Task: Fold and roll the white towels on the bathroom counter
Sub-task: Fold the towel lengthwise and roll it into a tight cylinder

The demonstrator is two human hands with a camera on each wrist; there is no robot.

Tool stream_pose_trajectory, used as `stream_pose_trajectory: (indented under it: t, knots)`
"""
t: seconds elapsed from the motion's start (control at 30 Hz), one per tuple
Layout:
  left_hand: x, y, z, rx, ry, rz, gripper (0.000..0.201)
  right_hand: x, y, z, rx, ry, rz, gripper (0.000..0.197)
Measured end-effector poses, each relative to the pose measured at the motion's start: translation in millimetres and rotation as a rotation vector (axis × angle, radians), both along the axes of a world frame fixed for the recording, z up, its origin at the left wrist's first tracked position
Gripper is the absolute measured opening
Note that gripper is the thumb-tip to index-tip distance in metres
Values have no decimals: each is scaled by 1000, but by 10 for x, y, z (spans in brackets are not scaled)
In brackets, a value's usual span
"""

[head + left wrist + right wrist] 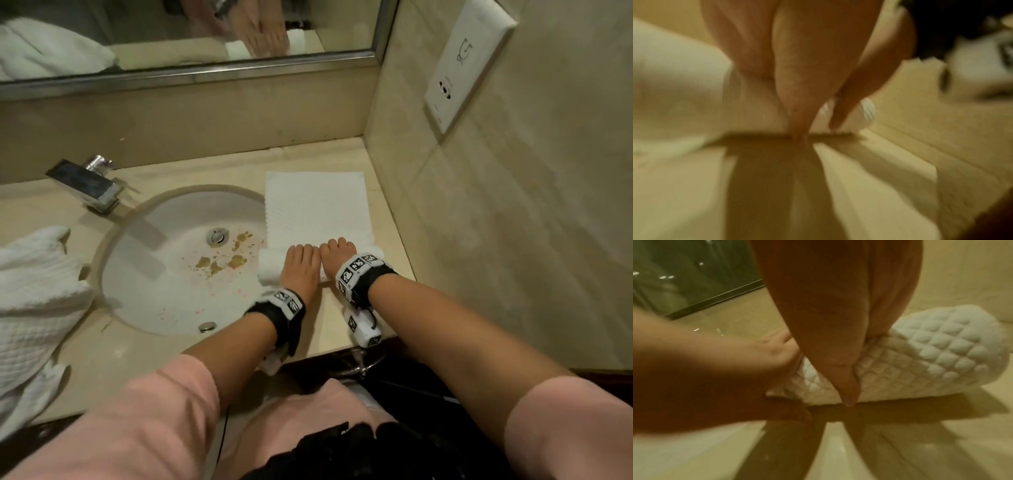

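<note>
A white quilted towel (317, 205) lies as a long strip on the beige counter (339, 322), right of the sink. Its near end is wound into a roll (269, 270). My left hand (301, 265) and right hand (337, 257) sit side by side on top of that roll, fingers curled over its far side. In the right wrist view the right hand (838, 321) grips the roll (931, 356) with its thumb at the near side, and the left hand (715, 361) holds it just beside. The left wrist view is blurred; the left hand (797, 97) presses on the roll (760, 116).
A crumpled white towel (34, 301) is heaped on the counter at the far left. The stained round sink (154, 291) and chrome faucet (85, 185) lie between it and my hands. A tiled wall with a socket plate (462, 65) closes the right side; a mirror (171, 34) runs behind.
</note>
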State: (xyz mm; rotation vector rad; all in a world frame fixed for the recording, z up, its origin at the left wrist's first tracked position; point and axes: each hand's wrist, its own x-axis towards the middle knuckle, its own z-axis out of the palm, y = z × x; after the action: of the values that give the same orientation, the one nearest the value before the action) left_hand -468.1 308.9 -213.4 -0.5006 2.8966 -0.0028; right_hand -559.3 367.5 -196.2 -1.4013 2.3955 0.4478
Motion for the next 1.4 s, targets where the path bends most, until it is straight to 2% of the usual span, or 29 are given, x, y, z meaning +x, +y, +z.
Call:
stream_pose_trajectory:
  t: [0.1,0.17,0.27,0.4,0.5,0.6,0.7,0.83,0.97,1.0,1.1,1.17,1.27,1.33,1.4]
  knots:
    - [4,56,89,3,63,-38,31,-76,-35,9,41,-53,9,54]
    - [-89,-47,33,45,46,-45,28,-103,-46,37,71,-29,17,59]
    - [-178,-210,184,67,-58,-34,41,-6,19,80,7,26,-15,59]
    - [-336,-369,179,190,-194,-21,63,222,237,36,-136,138,18,64]
    - [-390,-427,207,226,-233,-19,68,210,176,-6,-169,129,-48,56]
    - [-364,-362,159,187,-151,8,56,109,56,29,-114,107,-40,57]
    - [-227,-161,49,6,-96,-16,41,2,-44,98,-27,69,-18,60]
    - [-184,-106,59,4,-112,19,41,-97,-169,162,103,50,-16,82]
    - [-357,-345,33,45,-119,-36,34,-75,-154,181,29,26,-69,65]
    - [-405,-398,40,101,-121,-28,37,-24,-107,157,-3,57,-77,68]
    - [-508,-522,91,197,-172,-18,64,191,56,41,-26,146,-99,86]
    - [-536,-564,121,227,-200,-23,74,249,81,15,-28,140,-117,83]
    - [-518,-553,84,217,-160,-18,64,137,-24,16,-70,129,-109,78]
    - [-457,-480,92,133,-120,-39,52,30,-88,32,-68,115,-91,76]
    - [-373,-372,69,46,-107,-36,52,-65,-154,38,-25,77,-76,75]
